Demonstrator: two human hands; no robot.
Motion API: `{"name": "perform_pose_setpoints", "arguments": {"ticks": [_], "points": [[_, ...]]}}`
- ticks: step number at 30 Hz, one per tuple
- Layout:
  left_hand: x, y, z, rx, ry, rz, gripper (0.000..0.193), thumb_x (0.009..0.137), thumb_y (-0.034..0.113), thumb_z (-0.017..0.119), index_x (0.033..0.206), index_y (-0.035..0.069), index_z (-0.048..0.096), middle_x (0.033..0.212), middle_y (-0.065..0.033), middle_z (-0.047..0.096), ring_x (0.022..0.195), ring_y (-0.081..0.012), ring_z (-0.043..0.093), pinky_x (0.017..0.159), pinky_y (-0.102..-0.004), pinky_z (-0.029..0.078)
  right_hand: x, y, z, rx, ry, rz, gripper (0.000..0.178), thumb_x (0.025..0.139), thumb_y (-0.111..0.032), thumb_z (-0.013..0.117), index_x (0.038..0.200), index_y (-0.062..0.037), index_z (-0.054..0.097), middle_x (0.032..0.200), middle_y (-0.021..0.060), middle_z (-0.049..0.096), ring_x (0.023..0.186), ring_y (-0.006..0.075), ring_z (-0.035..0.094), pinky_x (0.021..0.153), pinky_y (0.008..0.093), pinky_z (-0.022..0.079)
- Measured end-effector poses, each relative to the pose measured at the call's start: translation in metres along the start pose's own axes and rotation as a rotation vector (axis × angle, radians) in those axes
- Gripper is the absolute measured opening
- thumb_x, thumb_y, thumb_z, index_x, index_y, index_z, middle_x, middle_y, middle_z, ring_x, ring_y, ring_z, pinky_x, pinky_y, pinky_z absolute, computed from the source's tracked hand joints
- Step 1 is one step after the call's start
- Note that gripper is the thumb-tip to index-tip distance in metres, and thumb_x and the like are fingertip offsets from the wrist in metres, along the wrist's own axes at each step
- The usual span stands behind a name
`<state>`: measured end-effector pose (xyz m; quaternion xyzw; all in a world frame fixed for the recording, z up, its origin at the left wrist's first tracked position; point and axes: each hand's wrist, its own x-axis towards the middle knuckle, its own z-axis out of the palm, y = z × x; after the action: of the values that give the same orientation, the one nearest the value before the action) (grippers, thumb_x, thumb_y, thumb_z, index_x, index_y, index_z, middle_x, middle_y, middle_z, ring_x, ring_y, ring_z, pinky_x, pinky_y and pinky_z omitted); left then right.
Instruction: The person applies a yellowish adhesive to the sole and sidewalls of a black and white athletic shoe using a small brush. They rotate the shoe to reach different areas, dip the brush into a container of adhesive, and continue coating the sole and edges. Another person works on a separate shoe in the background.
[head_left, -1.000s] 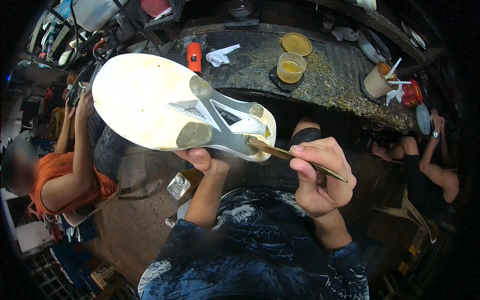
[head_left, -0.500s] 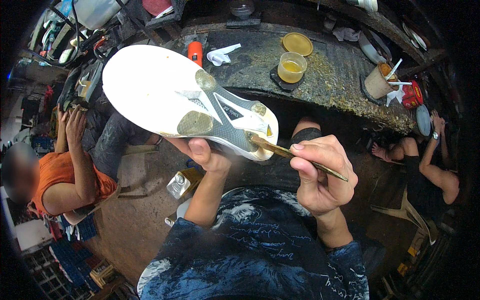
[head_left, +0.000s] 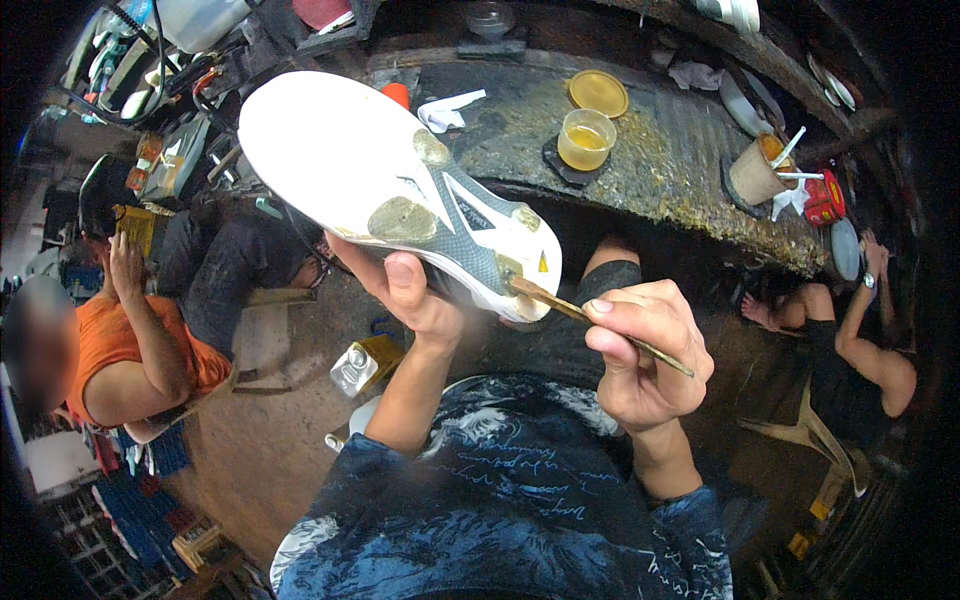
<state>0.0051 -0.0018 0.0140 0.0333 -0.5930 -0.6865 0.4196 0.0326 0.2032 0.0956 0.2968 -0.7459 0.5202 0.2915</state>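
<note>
My left hand [head_left: 415, 295] grips a white shoe [head_left: 330, 150] from beneath, its sole turned up toward me. The sole has grey textured panels and several dull, brownish patches. Pinched between the thumb and fingers of my right hand [head_left: 650, 350] is a thin brush [head_left: 560, 303] with a worn, stained handle. Its tip touches the brownish patch near the heel end of the sole. Beyond the shoe, a clear cup of yellow liquid [head_left: 585, 140] rests on a dark pad on the bench.
The crusted bench [head_left: 480, 110] holds a yellow lid [head_left: 598, 93], a white scrap [head_left: 452, 110] and a tub with white sticks [head_left: 757, 168]. A metal can [head_left: 365, 366] stands on the floor. People sit at left, in an orange shirt [head_left: 150, 350], and at right [head_left: 855, 360].
The shoe has swung slightly, its toe end shifting right and up. The brush has moved a little and still touches the sole. The person at left has lowered their hands.
</note>
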Motion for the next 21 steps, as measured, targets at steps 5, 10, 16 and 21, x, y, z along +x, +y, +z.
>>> {"name": "perform_pose_setpoints", "arguments": {"ticks": [5, 10, 16, 21], "points": [[-0.005, 0.004, 0.009, 0.034, 0.098, -0.071, 0.094, 0.091, 0.040, 0.066, 0.163, -0.001, 0.023, 0.153, -0.0184, 0.041, 0.139, -0.0304, 0.042, 0.118, -0.0474, 0.032, -0.010, 0.007, 0.003, 0.006, 0.021, -0.014, 0.018, 0.084, 0.000, 0.082, 0.100, 0.0017, 0.073, 0.086, 0.0128, 0.076, 0.076, 0.0270, 0.071, 0.072, 0.0342, 0.057], [0.003, 0.007, 0.010, 0.023, -0.053, 0.046, 0.103, 0.087, 0.034, 0.077, 0.165, -0.004, 0.022, 0.165, -0.0186, 0.038, 0.149, -0.0292, 0.037, 0.125, -0.0414, 0.023, -0.020, 0.010, 0.006, 0.065, 0.072, 0.023, 0.008, 0.100, -0.002, 0.063, 0.103, 0.0027, 0.068, 0.089, 0.0165, 0.072, 0.078, 0.0269, 0.063, 0.070, 0.0381, 0.053], [0.008, 0.019, 0.005, 0.015, -0.059, -0.024, 0.094, 0.091, 0.030, 0.076, 0.165, 0.000, 0.027, 0.157, -0.0200, 0.043, 0.147, -0.0295, 0.041, 0.124, -0.0404, 0.027, -0.024, 0.018, 0.007, 0.078, 0.043, -0.034, 0.017, 0.106, -0.012, 0.062, 0.111, 0.0042, 0.064, 0.090, 0.0160, 0.066, 0.080, 0.0254, 0.061, 0.068, 0.0339, 0.053], [0.009, 0.022, 0.003, -0.049, -0.049, -0.081, 0.092, 0.093, 0.033, 0.075, 0.165, 0.000, 0.028, 0.156, -0.0203, 0.045, 0.143, -0.0298, 0.046, 0.122, -0.0407, 0.031, -0.029, 0.016, 0.008, 0.074, 0.053, -0.034, 0.022, 0.107, -0.017, 0.063, 0.112, 0.0038, 0.064, 0.090, 0.0156, 0.066, 0.079, 0.0247, 0.060, 0.068, 0.0335, 0.052]]}}
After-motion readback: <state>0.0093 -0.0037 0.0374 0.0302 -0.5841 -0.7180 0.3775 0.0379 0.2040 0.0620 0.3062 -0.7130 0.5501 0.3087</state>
